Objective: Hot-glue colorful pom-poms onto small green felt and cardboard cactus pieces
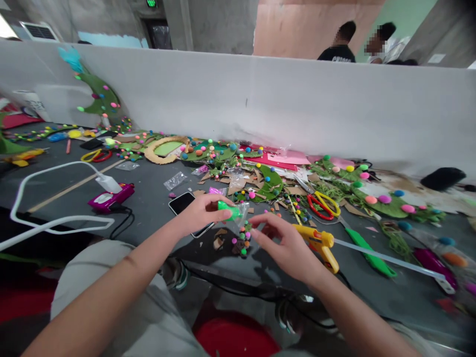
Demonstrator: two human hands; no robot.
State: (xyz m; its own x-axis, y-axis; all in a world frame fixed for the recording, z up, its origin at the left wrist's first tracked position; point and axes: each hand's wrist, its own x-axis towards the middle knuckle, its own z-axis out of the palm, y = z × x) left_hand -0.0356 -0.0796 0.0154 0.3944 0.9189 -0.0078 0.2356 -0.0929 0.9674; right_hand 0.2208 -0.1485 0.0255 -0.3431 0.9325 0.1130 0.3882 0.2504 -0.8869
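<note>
My left hand (206, 212) pinches a bright green lump (229, 211) that looks like modelling clay, partly inside a clear plastic bag (243, 212). The bag's loose end points toward my right hand (283, 241). That hand is half curled, with thumb and fingers apart and nothing visible between them. Just below the bag and beside my right fingertips is a small dark piece covered in coloured balls (242, 241). A smartphone (182, 202) lies partly hidden under my left hand. The yellow glue gun (316, 240) rests right of my right hand, a long clear glue stick (386, 258) reaching out from it.
Red-and-yellow scissors (323, 206) and a green-handled tool (368, 252) lie at right. Cardboard scraps and ball-studded green felt pieces (270, 183) line the white partition (238, 99). A purple power socket (111, 197) with a white cable sits left. Two people are beyond the partition.
</note>
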